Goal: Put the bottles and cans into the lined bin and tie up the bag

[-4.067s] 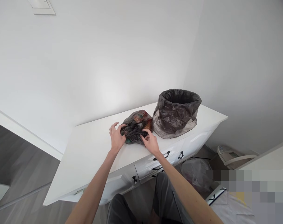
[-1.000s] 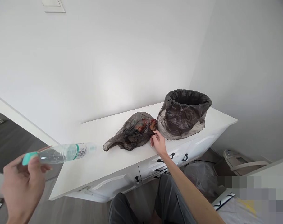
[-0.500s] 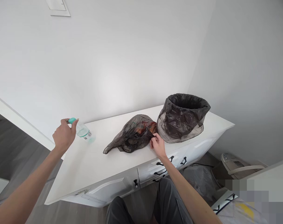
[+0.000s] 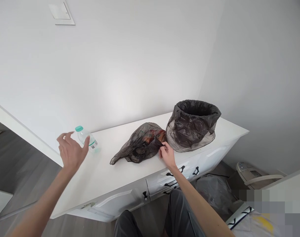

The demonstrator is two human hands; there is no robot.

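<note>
A clear plastic bottle (image 4: 84, 135) with a green cap stands at the left end of the white cabinet top (image 4: 100, 179). Beside it my left hand (image 4: 71, 152) is open, fingers spread and off the cap. At the cabinet's middle lies a thin black plastic bag (image 4: 140, 143), its contents showing reddish-brown through the film. The fingers of my right hand (image 4: 167, 154) pinch the right edge of this bag. Just to the right stands a bin lined with a black bag (image 4: 191, 126), its mouth open upward.
A white wall rises behind the cabinet, with a switch plate (image 4: 62, 13) at upper left. Drawers with black handles (image 4: 176, 170) face me. On the floor at right are a greyish plastic bag (image 4: 212, 189) and an appliance with a handle (image 4: 251, 174).
My left hand has let go of the bottle's cap and moved slightly down, its fingers spreading. The bottle stays on the cabinet. My right hand keeps its pinch on the bag.
</note>
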